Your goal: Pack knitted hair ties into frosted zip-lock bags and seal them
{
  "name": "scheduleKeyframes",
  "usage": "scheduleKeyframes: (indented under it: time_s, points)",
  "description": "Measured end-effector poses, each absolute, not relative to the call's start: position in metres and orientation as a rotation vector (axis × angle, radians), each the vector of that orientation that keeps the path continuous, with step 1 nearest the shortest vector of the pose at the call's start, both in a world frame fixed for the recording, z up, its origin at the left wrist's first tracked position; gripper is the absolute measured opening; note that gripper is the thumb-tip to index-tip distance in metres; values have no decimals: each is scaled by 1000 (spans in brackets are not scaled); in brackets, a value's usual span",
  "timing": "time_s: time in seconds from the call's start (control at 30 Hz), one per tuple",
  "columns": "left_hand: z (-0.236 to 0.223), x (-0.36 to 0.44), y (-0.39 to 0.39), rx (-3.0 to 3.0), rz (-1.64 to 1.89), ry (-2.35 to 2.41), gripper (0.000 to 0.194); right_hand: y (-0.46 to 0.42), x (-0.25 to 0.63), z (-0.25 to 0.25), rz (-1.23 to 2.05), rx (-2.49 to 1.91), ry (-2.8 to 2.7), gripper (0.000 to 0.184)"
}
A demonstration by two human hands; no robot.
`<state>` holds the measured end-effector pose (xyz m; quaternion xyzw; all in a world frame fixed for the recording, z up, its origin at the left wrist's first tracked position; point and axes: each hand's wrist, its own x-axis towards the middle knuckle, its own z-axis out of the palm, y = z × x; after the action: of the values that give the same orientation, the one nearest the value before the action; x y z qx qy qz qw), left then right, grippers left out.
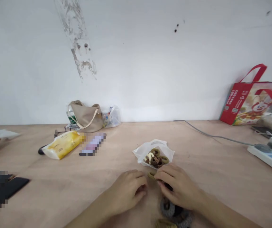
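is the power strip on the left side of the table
No, the white power strip sits at the right edge of the table, with a grey cable running from it toward the wall.

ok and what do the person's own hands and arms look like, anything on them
The left hand and right hand are bare, with no gloves, and no ring, watch or band shows. The left forearm and right forearm are bare too, with no sleeve in view before the frame's edge.
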<state>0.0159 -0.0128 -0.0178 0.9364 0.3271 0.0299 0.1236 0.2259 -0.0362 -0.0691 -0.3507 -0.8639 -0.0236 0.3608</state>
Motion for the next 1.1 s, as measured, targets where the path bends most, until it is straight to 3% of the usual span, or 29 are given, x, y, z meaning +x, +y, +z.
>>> scheduleKeyframes:
  time_s: [1.1]
  points:
    - [-23, 16, -12, 2701, 81, 1045, 7, -37, 225, -69, -43, -961, -2282, 17]
